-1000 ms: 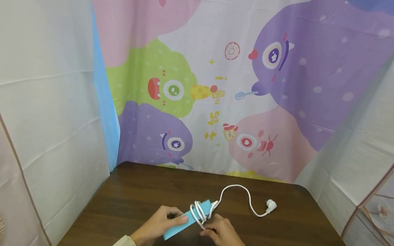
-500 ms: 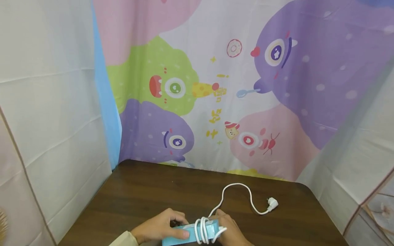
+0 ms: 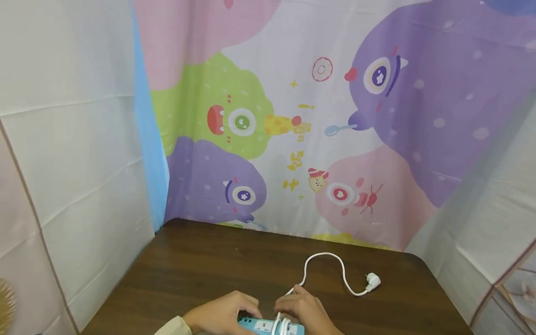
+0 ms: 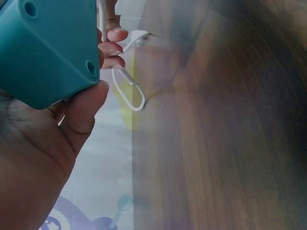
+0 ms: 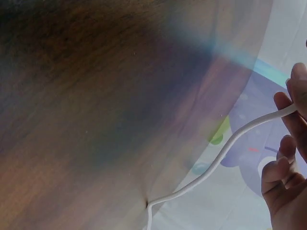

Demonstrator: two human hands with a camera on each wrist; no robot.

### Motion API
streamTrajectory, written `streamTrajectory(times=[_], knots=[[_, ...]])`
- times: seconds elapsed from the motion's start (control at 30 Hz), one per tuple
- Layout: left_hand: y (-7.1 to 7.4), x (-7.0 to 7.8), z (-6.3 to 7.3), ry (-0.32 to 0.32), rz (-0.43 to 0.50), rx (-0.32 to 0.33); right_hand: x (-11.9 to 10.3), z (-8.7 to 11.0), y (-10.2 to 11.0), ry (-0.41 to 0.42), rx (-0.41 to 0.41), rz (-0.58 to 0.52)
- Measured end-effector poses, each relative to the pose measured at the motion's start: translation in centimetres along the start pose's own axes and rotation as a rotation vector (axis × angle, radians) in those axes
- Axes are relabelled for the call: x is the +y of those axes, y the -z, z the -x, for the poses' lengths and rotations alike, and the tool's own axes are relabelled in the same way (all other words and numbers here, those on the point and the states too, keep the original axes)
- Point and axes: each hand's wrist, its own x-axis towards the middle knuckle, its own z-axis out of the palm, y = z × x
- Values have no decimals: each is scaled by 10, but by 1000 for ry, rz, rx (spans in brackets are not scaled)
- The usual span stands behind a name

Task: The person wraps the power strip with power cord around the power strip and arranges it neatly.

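Note:
At the bottom of the head view, my left hand point(image 3: 224, 312) grips a light blue power strip point(image 3: 263, 325) with sockets on its upper face. White cord point(image 3: 284, 326) is wound round the strip in several turns. The left wrist view shows the strip's blue end point(image 4: 53, 52) close up, held by my fingers and thumb. My right hand point(image 3: 306, 311), just right of the strip, pinches the cord; in the right wrist view the cord point(image 5: 220, 155) runs from between its fingers. The unwound length curves over the table to a white plug point(image 3: 372, 282). The strip's lower part is out of frame.
A dark brown wooden table point(image 3: 201, 260) has rounded far corners. Behind it hangs a curtain point(image 3: 293, 209) printed with cartoon monsters. Pale fabric point(image 3: 83, 186) hangs at the left side, and more hangs at the right.
The power strip has come down towards the person and turned, so its sockets now show. My right hand has carried the cord round to the strip's far side. The plug has barely moved.

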Motion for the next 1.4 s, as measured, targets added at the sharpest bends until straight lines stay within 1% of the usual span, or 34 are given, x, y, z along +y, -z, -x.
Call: streamTrajectory(times=[0.1,0.17,0.23,0.33,0.37,0.5,0.6,0.73,0.9,1.03,1.2,1.33,1.4], knots=[[-2,2,-2,8,-23,-22,3,1,-1,40,-2,91],[-3,2,-3,16,-99,-22,5,1,-2,76,23,164],[-4,2,-3,37,-195,-16,7,2,-3,101,60,212],[-6,1,-4,73,-353,8,8,3,-4,118,111,242],[-6,1,-5,87,-388,15,8,4,-4,121,124,246],[-8,0,-5,145,-477,41,6,4,-4,131,157,274],[-9,0,-6,177,-526,62,4,3,-3,132,167,306],[-11,2,-6,196,-606,100,2,1,-1,123,169,338],[-16,2,-7,225,-770,152,-2,-3,2,80,170,356],[-18,0,-7,285,-840,188,-5,-5,4,37,153,314],[-21,-2,-8,339,-877,249,-9,-7,6,-2,127,284],[-23,-5,-9,386,-910,307,-12,-8,7,-38,132,289],[-23,-7,-10,416,-914,324,-13,-7,7,-49,131,283]])
